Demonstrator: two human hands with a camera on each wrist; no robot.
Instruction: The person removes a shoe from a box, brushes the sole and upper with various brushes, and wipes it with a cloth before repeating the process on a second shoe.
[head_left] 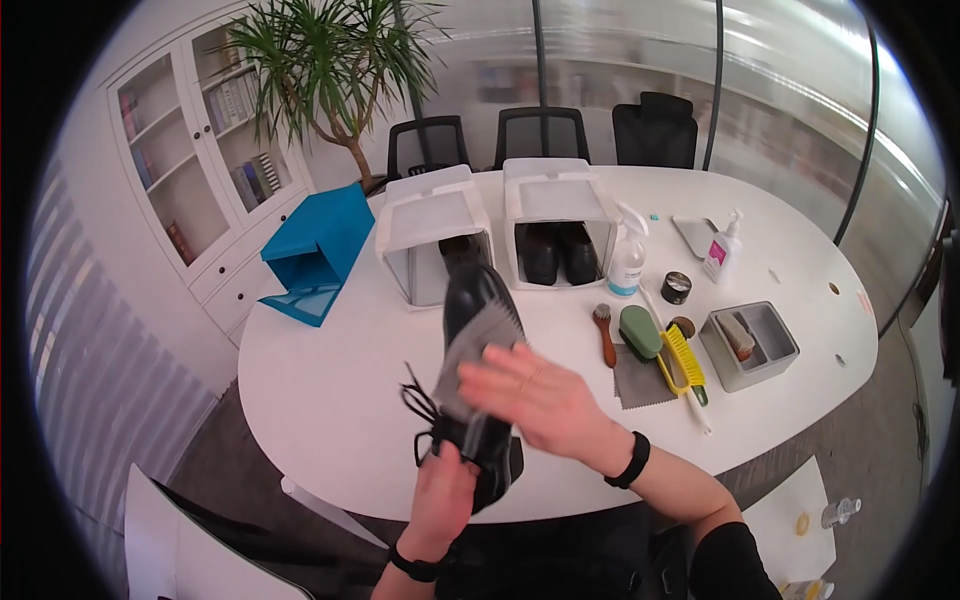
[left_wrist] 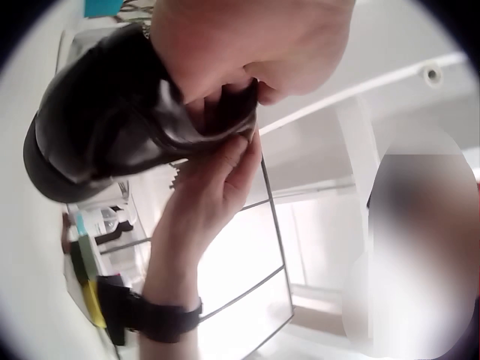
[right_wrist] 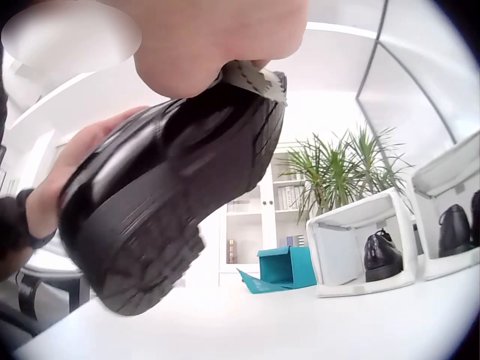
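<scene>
A black leather lace-up shoe [head_left: 468, 290] is held over the near part of the table, toe pointing away, its laces [head_left: 416, 402] hanging loose at the left. My left hand [head_left: 443, 492] grips it at the heel end; in the left wrist view its fingers [left_wrist: 214, 105] reach into the shoe's opening. A grey cloth with zigzag edges [head_left: 462, 365] lies across the upper. Straight fingers of my right hand [head_left: 545, 402] press the cloth against the shoe. The right wrist view shows the shoe's dark sole [right_wrist: 176, 217], with a cloth corner [right_wrist: 259, 79] beneath my right hand.
Behind stand a blue box [head_left: 335, 235], a white box [head_left: 390, 275] with one shoe and another [head_left: 560, 200] with two shoes. To the right are a spray bottle [head_left: 628, 265], round tin [head_left: 676, 288], several brushes including a green one [head_left: 640, 332], and a grey bin [head_left: 735, 372].
</scene>
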